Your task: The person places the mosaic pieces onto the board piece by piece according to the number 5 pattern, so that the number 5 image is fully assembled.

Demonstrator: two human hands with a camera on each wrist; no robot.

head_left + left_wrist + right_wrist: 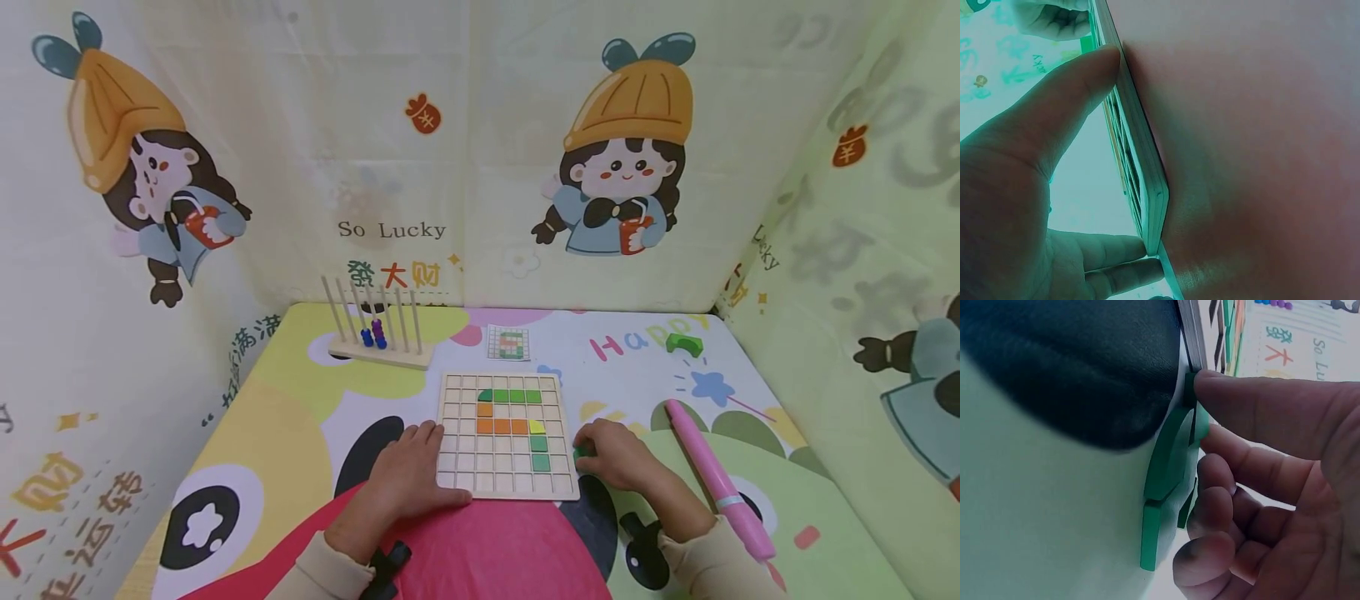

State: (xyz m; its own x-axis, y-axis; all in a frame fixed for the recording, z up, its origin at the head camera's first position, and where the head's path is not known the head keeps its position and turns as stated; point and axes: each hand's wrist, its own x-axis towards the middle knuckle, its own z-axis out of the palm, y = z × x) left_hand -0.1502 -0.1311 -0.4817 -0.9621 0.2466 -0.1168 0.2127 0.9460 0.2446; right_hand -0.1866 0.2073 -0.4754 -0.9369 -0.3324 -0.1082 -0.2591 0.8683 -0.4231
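A wooden grid board lies flat, with green, orange and yellow pieces set in several of its squares. My left hand steadies its near left corner, thumb along the front edge and fingers against the left side. In the left wrist view the straight thumb touches the board's edge. Beside the right edge, my right hand has its thumb and forefinger on a small green piece. More green pieces lie under those fingers, partly hidden.
A wooden bead rack with blue and purple beads stands at the back left. Behind the board lies a small pattern card. A green arch-shaped block sits at the back right, and a pink stick-like object lies right of my right hand.
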